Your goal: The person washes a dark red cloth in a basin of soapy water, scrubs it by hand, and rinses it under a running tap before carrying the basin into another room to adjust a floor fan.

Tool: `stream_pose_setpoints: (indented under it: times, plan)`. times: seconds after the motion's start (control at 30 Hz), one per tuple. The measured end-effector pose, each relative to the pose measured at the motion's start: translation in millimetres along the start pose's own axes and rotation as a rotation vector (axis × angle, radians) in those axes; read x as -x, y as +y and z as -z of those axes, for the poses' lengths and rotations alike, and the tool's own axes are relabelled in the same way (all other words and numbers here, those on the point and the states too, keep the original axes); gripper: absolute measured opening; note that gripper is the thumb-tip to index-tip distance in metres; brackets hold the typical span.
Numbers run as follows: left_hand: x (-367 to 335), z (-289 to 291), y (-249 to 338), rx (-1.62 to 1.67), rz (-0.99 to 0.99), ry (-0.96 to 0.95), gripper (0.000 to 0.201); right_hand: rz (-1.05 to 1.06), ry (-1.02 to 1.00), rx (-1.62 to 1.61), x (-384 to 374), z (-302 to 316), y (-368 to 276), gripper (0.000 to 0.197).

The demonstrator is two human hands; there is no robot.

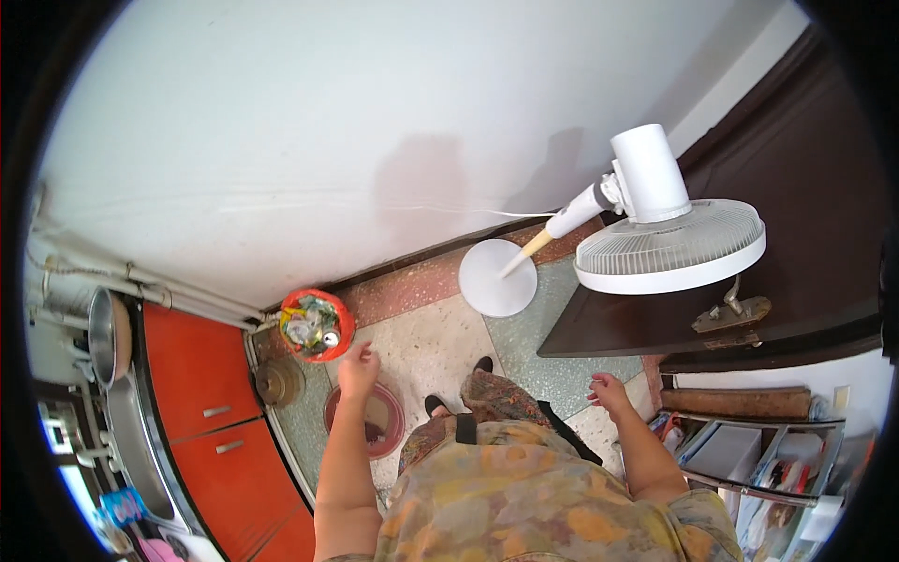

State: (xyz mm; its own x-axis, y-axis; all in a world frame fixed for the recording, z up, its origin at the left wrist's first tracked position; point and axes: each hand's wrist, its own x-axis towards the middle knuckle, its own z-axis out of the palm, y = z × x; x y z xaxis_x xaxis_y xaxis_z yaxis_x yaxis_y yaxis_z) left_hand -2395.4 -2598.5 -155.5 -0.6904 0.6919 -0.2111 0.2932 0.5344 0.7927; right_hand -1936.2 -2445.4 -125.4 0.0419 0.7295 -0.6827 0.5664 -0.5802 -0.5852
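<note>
My left hand (359, 371) hangs empty with its fingers loosely bent and apart, just beside a bin lined with a red bag (346, 320). Crumpled wrappers and a can (330, 338) fill that bin. Below the same hand, a reddish basin (399, 426) stands on the floor, partly covered by my forearm; something dark lies inside it. On the other side, my right hand (610, 392) is held out in the air, fingers apart, with nothing in it. The brown door (618, 323) is the nearest large thing to it.
A white standing fan (665, 248) leans across the right side on its round base (487, 281). Orange cabinets (201, 375) with a steel sink (131, 436) line the left. A round lidded pot (279, 382) sits by them. Shelving with trays (721, 454) stands at the lower right.
</note>
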Motion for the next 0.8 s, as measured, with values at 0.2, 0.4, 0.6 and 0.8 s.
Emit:
stream_pose_setpoints:
  times: [0.2, 0.4, 0.6, 0.8]
  plan:
    - [-73.1, -76.7, 150.8, -0.013, -0.631, -0.087, 0.032, 0.023, 0.013, 0.073, -33.3, 12.3, 15.7, 0.033]
    - [-112.8, -169.3, 261.6, -0.015, -0.922, -0.210, 0.049, 0.085, 0.131, 0.020, -49.3, 34.1, 11.1, 0.029]
    - [-131.1, -260.6, 315.2, -0.034, -0.800, -0.313, 0.070, 0.061, 0.186, 0.110, -39.1, 63.2, 35.2, 0.029]
    - [-153.8, -286.5, 329.9, 0.013, -0.727, -0.321, 0.072, 0.002, 0.162, 0.028, -30.7, 72.3, 61.7, 0.026]
